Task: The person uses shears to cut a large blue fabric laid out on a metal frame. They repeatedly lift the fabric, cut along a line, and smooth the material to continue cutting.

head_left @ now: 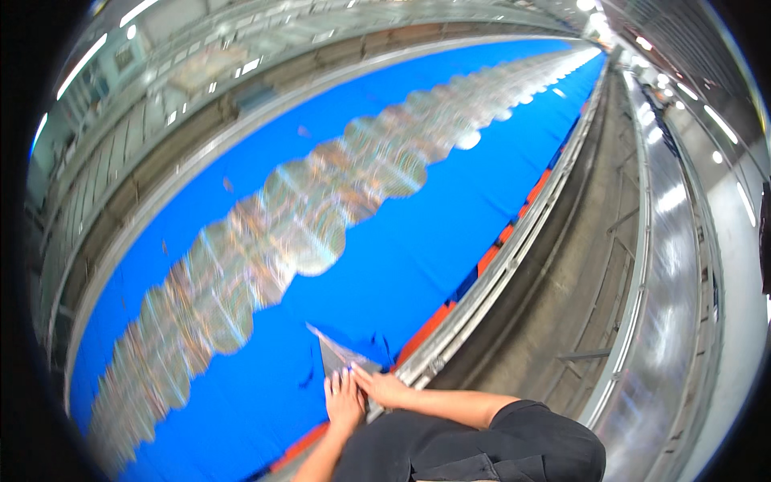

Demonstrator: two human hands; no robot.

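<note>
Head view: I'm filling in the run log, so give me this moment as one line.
left hand: flat on grey sheet | right hand: beside it, on sheet edge | surface: blue cloth | patterned scalloped strip laid along it

A long metal rail [514, 249] and a grey concrete floor [562, 265] run away to the right of the hand; fluorescent ceiling lights [80, 64] glow far above it.

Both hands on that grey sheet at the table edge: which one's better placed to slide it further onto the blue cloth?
Left, probably. The left hand lies flat on the grey sheet, fingers pointing onto the blue cloth. The right hand reaches crosswise along the metal rail.
</note>
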